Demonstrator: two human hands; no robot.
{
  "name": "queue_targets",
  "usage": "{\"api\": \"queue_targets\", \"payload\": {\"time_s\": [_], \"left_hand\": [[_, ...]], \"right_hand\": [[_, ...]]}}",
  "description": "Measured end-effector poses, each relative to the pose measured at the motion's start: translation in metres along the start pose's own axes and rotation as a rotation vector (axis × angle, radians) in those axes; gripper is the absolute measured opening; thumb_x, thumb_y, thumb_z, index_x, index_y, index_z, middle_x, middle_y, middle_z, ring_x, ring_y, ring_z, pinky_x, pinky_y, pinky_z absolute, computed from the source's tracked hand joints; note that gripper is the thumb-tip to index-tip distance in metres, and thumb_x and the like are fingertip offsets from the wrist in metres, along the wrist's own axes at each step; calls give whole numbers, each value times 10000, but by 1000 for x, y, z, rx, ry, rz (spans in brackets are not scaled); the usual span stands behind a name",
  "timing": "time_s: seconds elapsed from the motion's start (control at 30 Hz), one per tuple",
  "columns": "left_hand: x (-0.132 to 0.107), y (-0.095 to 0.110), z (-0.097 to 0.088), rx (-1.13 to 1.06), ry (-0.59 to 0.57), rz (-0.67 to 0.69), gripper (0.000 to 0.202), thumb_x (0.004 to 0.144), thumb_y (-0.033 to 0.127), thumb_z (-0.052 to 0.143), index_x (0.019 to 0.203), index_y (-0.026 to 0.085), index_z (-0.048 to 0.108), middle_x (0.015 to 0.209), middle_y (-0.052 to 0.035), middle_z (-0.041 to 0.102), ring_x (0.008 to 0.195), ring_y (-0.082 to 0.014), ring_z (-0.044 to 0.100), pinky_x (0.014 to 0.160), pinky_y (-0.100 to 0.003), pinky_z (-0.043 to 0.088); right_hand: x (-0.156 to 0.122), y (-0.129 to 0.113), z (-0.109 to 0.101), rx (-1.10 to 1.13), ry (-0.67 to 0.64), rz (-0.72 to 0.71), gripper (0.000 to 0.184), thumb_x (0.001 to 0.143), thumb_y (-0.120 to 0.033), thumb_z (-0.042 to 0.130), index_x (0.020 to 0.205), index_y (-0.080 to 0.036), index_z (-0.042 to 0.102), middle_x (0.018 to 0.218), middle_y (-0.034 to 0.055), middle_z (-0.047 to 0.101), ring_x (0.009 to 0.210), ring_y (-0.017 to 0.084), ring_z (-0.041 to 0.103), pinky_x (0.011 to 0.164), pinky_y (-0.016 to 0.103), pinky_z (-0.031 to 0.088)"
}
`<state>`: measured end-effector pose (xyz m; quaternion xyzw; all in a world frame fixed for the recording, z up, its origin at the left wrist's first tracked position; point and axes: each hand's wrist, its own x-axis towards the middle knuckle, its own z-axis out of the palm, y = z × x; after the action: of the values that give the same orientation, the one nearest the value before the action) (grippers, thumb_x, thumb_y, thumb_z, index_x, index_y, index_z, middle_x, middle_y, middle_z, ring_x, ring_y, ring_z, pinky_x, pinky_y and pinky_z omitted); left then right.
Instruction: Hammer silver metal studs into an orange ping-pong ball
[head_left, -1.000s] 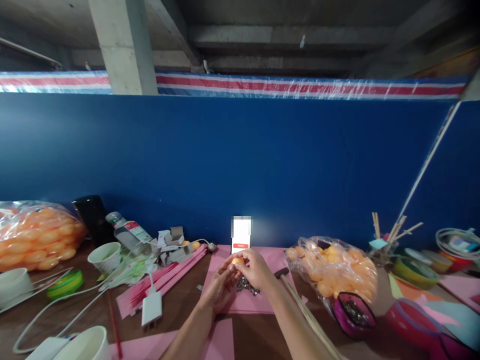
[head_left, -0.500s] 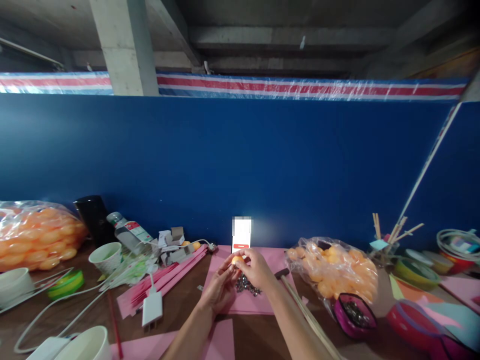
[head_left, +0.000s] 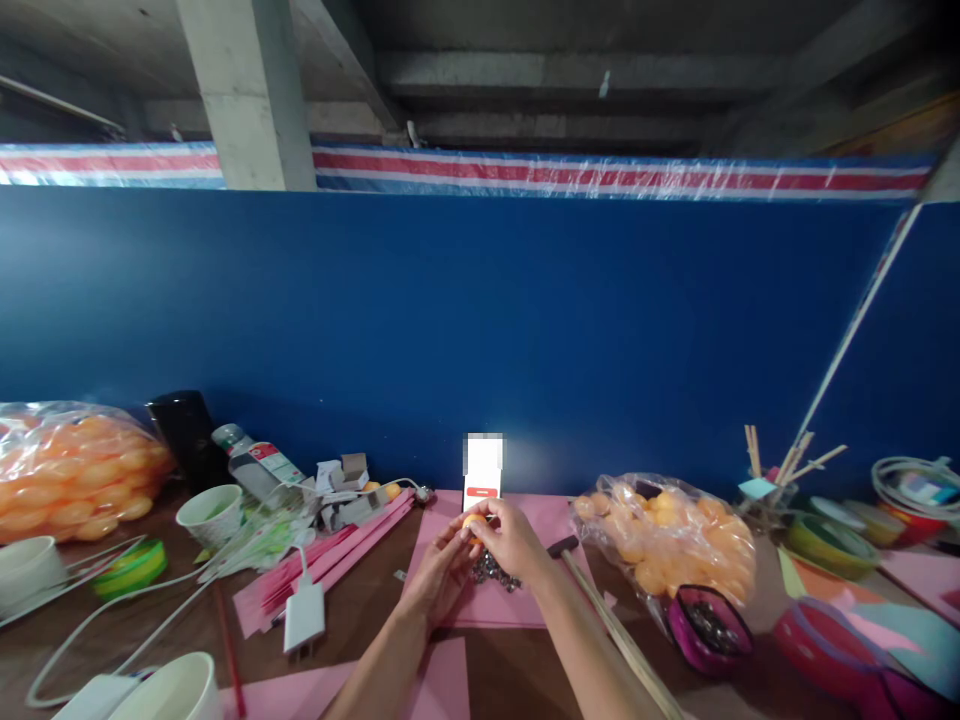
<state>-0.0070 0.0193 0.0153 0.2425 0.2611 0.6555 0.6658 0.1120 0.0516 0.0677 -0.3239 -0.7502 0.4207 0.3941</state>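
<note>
Between the fingers of both hands sits a small orange ball [head_left: 473, 522], partly covered by fingertips. My left hand [head_left: 441, 572] is closed on its left side, palm turned up. From the right, my right hand [head_left: 512, 540] pinches the same ball with bent fingers. Below the hands, a pile of small shiny metal pieces [head_left: 495, 572] lies on a pink sheet [head_left: 544, 610]. Just behind the fingers stands a phone [head_left: 484, 470] with a lit screen, leaning near the blue wall.
At right lie a clear bag of orange balls [head_left: 667, 535], a hammer [head_left: 564, 547], wooden sticks [head_left: 619, 635] and a magenta container [head_left: 709, 630] of metal bits. Leftward are a white charger [head_left: 304, 615], pink strips [head_left: 330, 560], paper cups [head_left: 211, 515] and another ball bag [head_left: 75, 475].
The ball has turned or shifted slightly between the fingers. Both hands stay in nearly the same place.
</note>
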Motion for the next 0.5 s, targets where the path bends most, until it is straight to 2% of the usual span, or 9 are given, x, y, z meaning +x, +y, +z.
{"api": "queue_targets", "payload": {"time_s": [0.13, 0.23, 0.3, 0.43, 0.5], "left_hand": [[2, -1, -2, -36, 31, 8, 324, 728, 136, 609, 1048, 146, 556, 942, -75, 650, 808, -130, 633, 721, -202, 511], [5, -2, -7, -89, 18, -6, 306, 749, 160, 585, 1053, 150, 551, 949, -75, 644, 798, -131, 631, 714, -217, 515], [7, -3, -9, -114, 15, -16, 287, 759, 177, 573, 1043, 136, 555, 950, -82, 642, 795, -131, 628, 720, -220, 511], [9, -5, -10, -103, -12, -25, 287, 745, 199, 588, 1023, 132, 566, 933, -84, 643, 788, -136, 623, 687, -213, 501], [7, -4, -6, -68, -46, -16, 315, 729, 229, 602, 1030, 140, 565, 919, -82, 644, 783, -148, 622, 644, -211, 495]], "right_hand": [[2, 8, 3, -24, 33, -22, 239, 830, -309, 442, 859, -161, 627, 840, 51, 668, 737, 169, 631, 660, 258, 493], [4, 13, 6, -60, 140, -21, 290, 851, -345, 403, 896, -161, 622, 865, 67, 664, 806, 186, 620, 724, 282, 480], [4, 12, 8, -56, 197, -7, 307, 854, -370, 395, 941, -162, 603, 881, 73, 656, 794, 187, 620, 700, 278, 484], [2, -5, 12, -74, 323, -48, 294, 858, -374, 394, 934, -162, 582, 912, 72, 636, 758, 165, 611, 660, 253, 482], [-1, -20, 15, -94, 343, -105, 275, 870, -346, 380, 942, -161, 571, 904, 66, 625, 724, 145, 602, 639, 240, 477]]}}
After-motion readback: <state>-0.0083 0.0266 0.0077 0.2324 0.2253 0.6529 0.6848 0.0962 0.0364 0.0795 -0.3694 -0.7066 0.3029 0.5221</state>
